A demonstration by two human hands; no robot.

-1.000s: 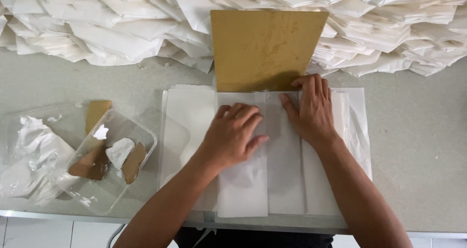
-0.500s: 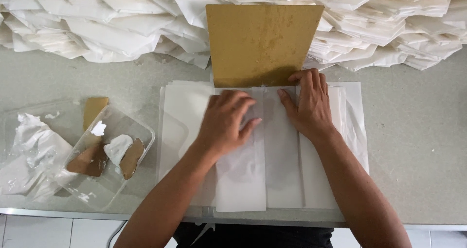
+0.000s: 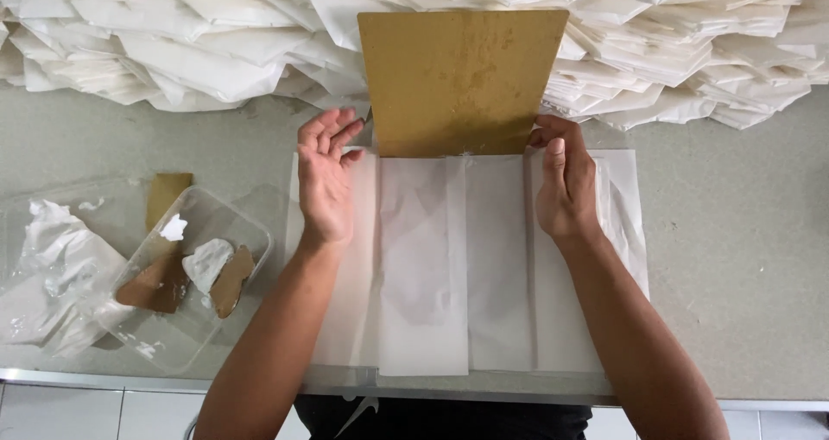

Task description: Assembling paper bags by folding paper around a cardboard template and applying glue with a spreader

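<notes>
Folded white translucent paper sheets (image 3: 449, 259) sit flat on the grey counter (image 3: 734, 259) under a tan cardboard rectangle (image 3: 460, 77). Your left hand (image 3: 326, 181) rests open-fingered on them; your right hand (image 3: 566, 185) pinches the cardboard's corner.

Our forearms rise from the bottom edge toward mid-frame. Our left hand (image 3: 326, 177) lies open, fingers spread upward; our right hand (image 3: 566, 181) curls, thumb forward.

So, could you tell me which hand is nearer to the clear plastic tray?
Left. The left hand lies just right of the clear plastic tray; the right hand rests farther off, across the white paper.
</notes>
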